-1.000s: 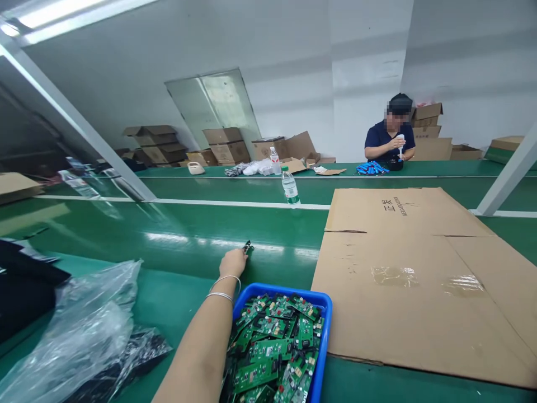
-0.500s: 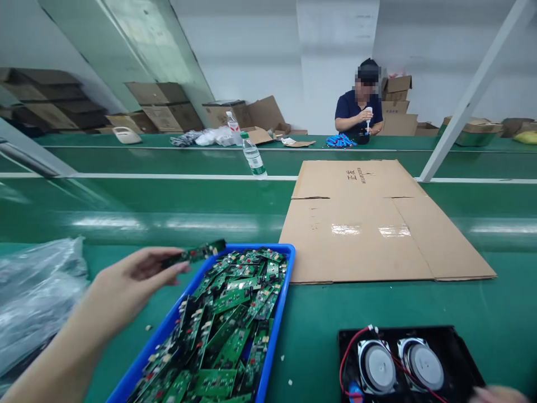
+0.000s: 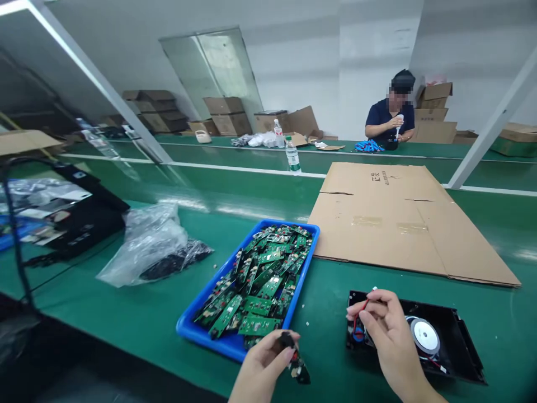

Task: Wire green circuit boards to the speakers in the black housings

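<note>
left hand (image 3: 264, 364) fingers pinching small green-black circuit board (image 3: 296, 364), just beside blue plastic tray (image 3: 197, 330); right hand (image 3: 388, 333) fingertips gripping red wire (image 3: 359, 313) above black speaker housing (image 3: 453, 341)

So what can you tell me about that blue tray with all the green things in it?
The blue tray looks like plastic, shallow and rectangular with rounded corners. It sits flat on the green bench, turned at a slant. It is heaped with small green circuit boards. The flattened cardboard lies just beyond its far corner. Neither hand touches it.
</note>
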`<control>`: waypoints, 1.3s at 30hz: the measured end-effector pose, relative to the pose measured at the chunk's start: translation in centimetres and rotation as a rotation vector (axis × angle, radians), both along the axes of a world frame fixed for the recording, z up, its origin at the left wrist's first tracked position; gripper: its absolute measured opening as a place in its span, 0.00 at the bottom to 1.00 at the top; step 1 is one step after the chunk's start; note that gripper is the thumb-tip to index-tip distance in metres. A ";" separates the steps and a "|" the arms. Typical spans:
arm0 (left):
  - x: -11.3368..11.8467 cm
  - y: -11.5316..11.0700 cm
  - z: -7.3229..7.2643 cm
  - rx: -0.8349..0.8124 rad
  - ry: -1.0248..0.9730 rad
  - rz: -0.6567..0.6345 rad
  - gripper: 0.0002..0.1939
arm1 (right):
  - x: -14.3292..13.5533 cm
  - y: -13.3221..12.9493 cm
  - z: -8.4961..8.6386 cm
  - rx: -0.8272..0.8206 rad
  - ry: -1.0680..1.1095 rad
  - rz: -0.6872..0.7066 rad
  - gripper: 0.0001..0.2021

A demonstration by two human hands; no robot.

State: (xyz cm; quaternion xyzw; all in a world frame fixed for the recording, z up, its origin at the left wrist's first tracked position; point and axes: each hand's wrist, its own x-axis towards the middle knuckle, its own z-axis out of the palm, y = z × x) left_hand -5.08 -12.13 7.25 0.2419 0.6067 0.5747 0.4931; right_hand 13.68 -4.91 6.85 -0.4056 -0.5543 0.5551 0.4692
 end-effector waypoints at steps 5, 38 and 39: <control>2.0 1.2 0.6 -0.049 -0.242 -0.184 0.20 | 0.3 0.2 1.3 -0.197 0.213 -0.029 0.22; 3.0 1.4 1.6 -0.038 -0.310 -0.451 0.35 | 0.7 -0.5 1.0 1.301 -0.693 0.146 0.07; 2.8 1.4 1.6 -0.034 -0.317 -0.464 0.36 | 0.8 -0.5 1.2 1.314 -0.694 0.162 0.07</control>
